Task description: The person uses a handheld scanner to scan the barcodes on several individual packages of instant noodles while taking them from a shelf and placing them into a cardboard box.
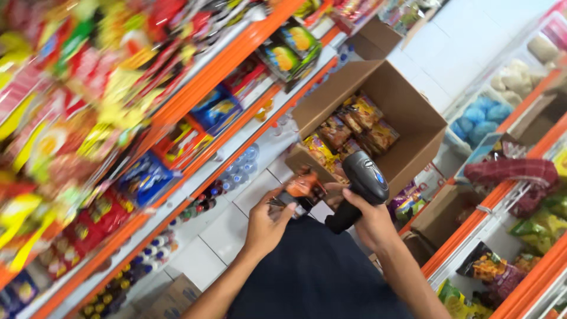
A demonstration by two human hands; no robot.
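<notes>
1. The small orange packet sits at the centre of the frame; the left hand pinches it, fingers closed on its edge.
2. The right hand is wrapped firmly around the black handheld scanner, touching the packet.
3. Just above, an open cardboard box holds brown and yellow snack bags.
4. White floor tiles leave a narrow aisle between orange shelf edges on the left and right.
5. Blurred red and yellow packages fill the upper left.
</notes>
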